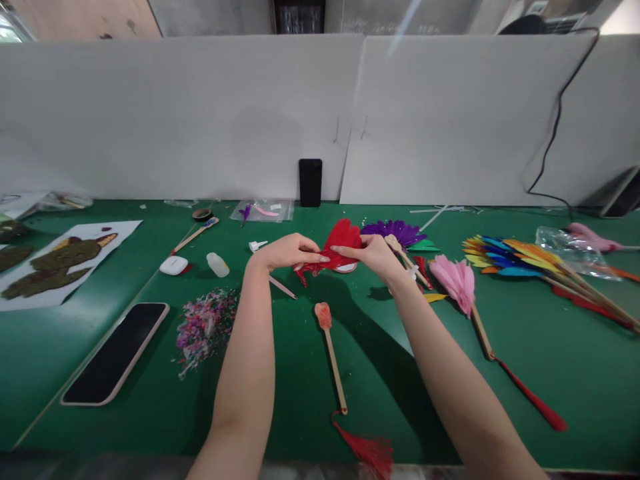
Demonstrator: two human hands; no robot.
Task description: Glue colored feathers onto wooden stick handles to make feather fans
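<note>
Both my hands hold a bunch of red feathers (343, 237) above the middle of the table. My left hand (296, 255) pinches its left side, thumb and fingers together. On the right side, my right hand (373, 255) grips the feathers between thumb and fingers. Below them on the green table lies a wooden fan handle (335, 367) with an orange-red patch at its top and a red tassel (367, 450) at its lower end. A pink pen-like stick (283, 287) lies just under my left hand. Part of a white round thing (346, 268) shows beneath the feathers.
Left are a phone (117, 353), colourful scraps (205, 327), a small white bottle (218, 265) and an earbud case (174, 265). Right are a purple feather fan (395, 231), a pink feather fan (454, 280) and multicoloured feather fans (515, 257). A white partition (175, 120) stands behind.
</note>
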